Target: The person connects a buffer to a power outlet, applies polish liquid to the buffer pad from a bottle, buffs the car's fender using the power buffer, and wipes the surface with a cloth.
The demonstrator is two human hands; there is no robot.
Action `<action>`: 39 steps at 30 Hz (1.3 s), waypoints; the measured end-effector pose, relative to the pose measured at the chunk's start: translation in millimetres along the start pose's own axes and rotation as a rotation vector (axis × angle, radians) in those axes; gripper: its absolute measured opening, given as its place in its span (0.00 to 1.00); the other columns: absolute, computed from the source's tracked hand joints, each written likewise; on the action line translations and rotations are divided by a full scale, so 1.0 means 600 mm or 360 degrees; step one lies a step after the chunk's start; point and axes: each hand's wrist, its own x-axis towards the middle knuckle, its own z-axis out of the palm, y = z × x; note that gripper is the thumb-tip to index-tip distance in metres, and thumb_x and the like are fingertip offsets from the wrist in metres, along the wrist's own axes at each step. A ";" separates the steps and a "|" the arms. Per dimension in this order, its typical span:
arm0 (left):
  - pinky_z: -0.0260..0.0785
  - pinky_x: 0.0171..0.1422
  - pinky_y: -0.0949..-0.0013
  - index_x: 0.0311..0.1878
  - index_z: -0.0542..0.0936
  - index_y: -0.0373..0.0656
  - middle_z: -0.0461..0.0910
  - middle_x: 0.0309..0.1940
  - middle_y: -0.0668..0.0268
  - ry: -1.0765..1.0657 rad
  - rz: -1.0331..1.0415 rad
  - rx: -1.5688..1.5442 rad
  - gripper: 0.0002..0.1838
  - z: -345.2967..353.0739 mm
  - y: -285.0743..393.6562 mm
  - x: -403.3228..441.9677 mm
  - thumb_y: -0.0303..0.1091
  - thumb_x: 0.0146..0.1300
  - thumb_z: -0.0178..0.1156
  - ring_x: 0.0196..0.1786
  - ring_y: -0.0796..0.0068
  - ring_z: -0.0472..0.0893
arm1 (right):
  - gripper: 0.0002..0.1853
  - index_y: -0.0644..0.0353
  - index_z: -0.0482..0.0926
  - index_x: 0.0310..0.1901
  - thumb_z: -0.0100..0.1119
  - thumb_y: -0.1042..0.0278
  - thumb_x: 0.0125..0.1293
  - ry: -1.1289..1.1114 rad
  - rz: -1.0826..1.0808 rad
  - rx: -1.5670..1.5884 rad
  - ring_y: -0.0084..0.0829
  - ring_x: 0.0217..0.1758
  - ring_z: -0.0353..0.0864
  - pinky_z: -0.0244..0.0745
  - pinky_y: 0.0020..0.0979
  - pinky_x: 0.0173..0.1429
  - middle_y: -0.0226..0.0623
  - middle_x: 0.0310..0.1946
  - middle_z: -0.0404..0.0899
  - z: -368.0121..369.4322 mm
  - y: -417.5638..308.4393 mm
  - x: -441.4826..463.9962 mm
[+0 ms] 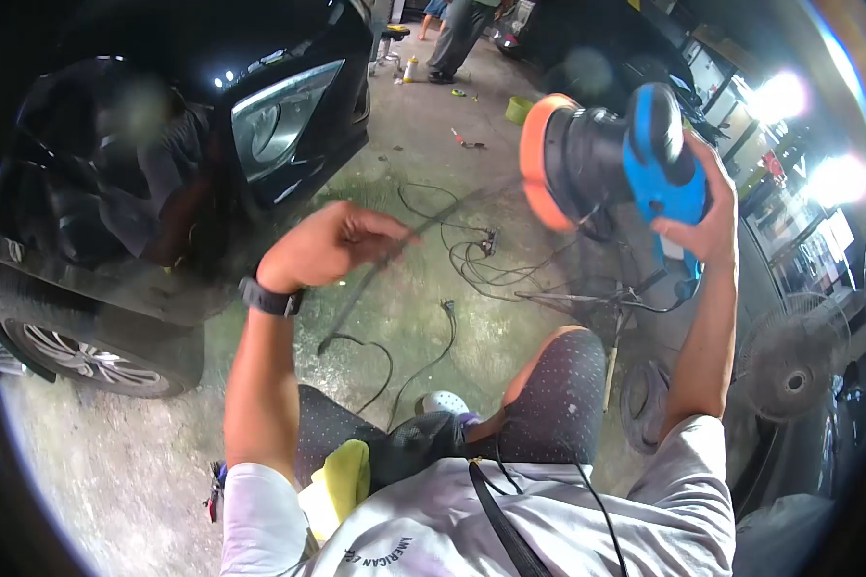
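My right hand point(707, 212) is wrapped round the blue body of a car polisher point(659, 159). The polisher is raised, its orange foam pad point(547, 159) facing left towards the car. My left hand point(332, 245) is out in front at mid-height, fingers curled and pinched at a dark power cord point(361, 288). Motion smears this cord, which slants from the polisher side past my fingertips down to the floor. Beside my left arm is the black car's front, with its headlight point(279, 120) and wheel point(96, 346).
Loose cables point(481, 264) and a plug point(447, 306) lie on the floor ahead. A yellow cloth point(342, 481) rests at my lap. To my right stands a fan point(794, 380). Farther off are a green basin point(518, 110), a bottle point(411, 67) and a person's legs point(457, 43).
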 end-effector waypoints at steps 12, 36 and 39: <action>0.67 0.73 0.63 0.69 0.73 0.35 0.79 0.64 0.54 0.0216 -0.0330 0.0007 0.50 0.184 -0.014 0.237 0.45 0.45 0.86 0.65 0.64 0.78 | 0.32 0.64 0.75 0.65 0.47 0.44 0.74 0.0927 0.0078 0.2504 0.55 0.60 0.82 0.76 0.65 0.66 0.46 0.58 0.81 0.300 0.168 0.036; 0.79 0.47 0.50 0.44 0.79 0.35 0.87 0.37 0.44 0.1474 -0.2050 0.1117 0.27 0.358 -0.759 -0.185 0.44 0.46 0.77 0.41 0.43 0.88 | 0.09 0.64 0.80 0.36 0.68 0.68 0.67 -0.0967 0.2327 0.1633 0.37 0.22 0.84 0.76 0.37 0.26 0.45 0.27 0.84 1.037 0.480 -0.575; 0.79 0.48 0.49 0.47 0.78 0.35 0.87 0.37 0.45 0.1598 -0.2109 0.0957 0.29 0.396 -0.771 -0.188 0.44 0.47 0.77 0.41 0.42 0.88 | 0.09 0.61 0.74 0.34 0.67 0.73 0.68 -0.0817 0.2396 0.2153 0.25 0.15 0.73 0.65 0.30 0.20 0.35 0.22 0.78 0.975 0.486 -0.488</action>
